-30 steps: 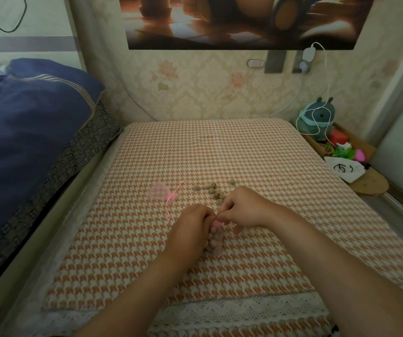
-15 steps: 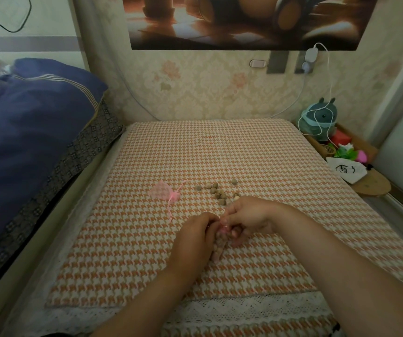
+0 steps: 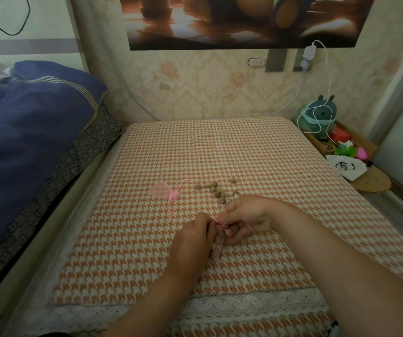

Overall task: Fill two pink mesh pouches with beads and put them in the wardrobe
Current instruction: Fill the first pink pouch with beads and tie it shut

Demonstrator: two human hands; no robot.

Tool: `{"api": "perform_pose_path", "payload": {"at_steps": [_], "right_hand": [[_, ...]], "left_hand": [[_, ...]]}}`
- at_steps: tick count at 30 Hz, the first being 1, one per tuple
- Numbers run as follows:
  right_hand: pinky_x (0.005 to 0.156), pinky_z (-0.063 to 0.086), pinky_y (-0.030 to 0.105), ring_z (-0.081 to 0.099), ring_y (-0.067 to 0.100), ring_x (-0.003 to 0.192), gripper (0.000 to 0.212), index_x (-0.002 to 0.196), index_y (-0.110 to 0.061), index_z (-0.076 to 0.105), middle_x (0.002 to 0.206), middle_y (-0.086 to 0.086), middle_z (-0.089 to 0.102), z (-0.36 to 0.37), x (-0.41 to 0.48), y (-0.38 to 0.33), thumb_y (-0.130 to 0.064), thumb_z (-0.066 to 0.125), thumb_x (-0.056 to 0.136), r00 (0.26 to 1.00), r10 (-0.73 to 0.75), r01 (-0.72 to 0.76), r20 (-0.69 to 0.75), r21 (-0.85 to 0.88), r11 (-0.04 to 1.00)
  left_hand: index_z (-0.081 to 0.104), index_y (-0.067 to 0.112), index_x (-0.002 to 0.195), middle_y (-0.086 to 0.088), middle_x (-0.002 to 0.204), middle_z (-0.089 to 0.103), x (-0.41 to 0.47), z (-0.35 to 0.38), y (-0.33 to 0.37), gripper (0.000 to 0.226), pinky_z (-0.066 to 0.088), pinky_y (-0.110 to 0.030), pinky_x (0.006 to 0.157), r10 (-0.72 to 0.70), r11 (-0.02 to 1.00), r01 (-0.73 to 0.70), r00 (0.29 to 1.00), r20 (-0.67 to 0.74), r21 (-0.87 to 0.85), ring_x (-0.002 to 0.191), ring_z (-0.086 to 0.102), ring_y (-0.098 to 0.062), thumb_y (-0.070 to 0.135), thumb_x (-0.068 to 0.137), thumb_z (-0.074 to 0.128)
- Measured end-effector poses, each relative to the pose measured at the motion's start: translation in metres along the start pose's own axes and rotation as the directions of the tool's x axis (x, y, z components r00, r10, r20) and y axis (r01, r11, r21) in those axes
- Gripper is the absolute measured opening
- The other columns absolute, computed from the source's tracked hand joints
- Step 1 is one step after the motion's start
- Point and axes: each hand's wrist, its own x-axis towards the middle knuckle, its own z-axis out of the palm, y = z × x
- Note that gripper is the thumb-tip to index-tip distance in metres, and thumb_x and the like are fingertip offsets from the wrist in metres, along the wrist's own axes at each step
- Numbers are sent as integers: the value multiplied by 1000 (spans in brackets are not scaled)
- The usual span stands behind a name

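Near the middle of a checked bed cover [image 3: 220, 147], the left hand [image 3: 190, 239] and right hand [image 3: 246, 215] both have their grip closed on the top of a bead-filled pouch [image 3: 217, 249]. Loose beads [image 3: 216, 190] lie just beyond; an empty pouch [image 3: 161, 190] lies farther left.

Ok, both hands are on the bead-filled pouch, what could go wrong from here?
The left hand and right hand pinch the filled pouch at its top; if that grip slips while the mouth is open, beads could spill. The loose beads lie just beyond the right hand, so a wrist could scatter them. The second pouch has a ribbon trailing toward the hands; it might snag.
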Motion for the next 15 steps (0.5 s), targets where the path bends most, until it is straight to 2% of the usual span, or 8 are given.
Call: {"api": "perform_pose_path", "payload": {"at_steps": [4,8,11,13,15], "right_hand": [[74,65,44,72,21,64,8,103,1,68,74,16,73,-4,-4,2,-1,68,95,996,2,-13,-88,-124,992],[68,66,42,72,20,60,8,100,2,68,68,13,72,1,-13,-1,0,72,92,992,16,-43,-125,-215,976],[66,65,46,71,21,58,13,104,6,69,75,17,71,10,-15,-3,0,71,93,984,35,-76,-174,-234,969],[65,65,47,71,22,60,19,108,9,69,81,20,70,13,-15,-5,-3,71,94,971,25,-87,-239,-253,963],[68,65,48,72,24,65,22,108,10,69,88,19,71,14,-15,-8,-8,71,95,950,-7,-82,-311,-273,958]], "left_hand": [[45,27,88,11,80,51,-2,-2,5,18,33,-21,53,-122,990,124,992,30,-63,69,47,-4,29,104,37],[39,25,84,6,70,50,-5,-6,9,23,27,-24,47,-182,979,185,982,43,-82,58,42,-8,26,105,32],[37,25,82,7,64,50,-4,-7,15,24,24,-20,42,-211,973,214,976,50,-83,50,40,-5,26,105,31],[38,23,79,5,63,49,-1,-5,19,27,32,-18,42,-268,947,270,963,34,-171,51,44,-4,24,106,32],[37,23,78,4,64,48,3,-1,19,27,32,-18,42,-274,942,269,962,3,-200,51,41,-5,22,105,33]]}}
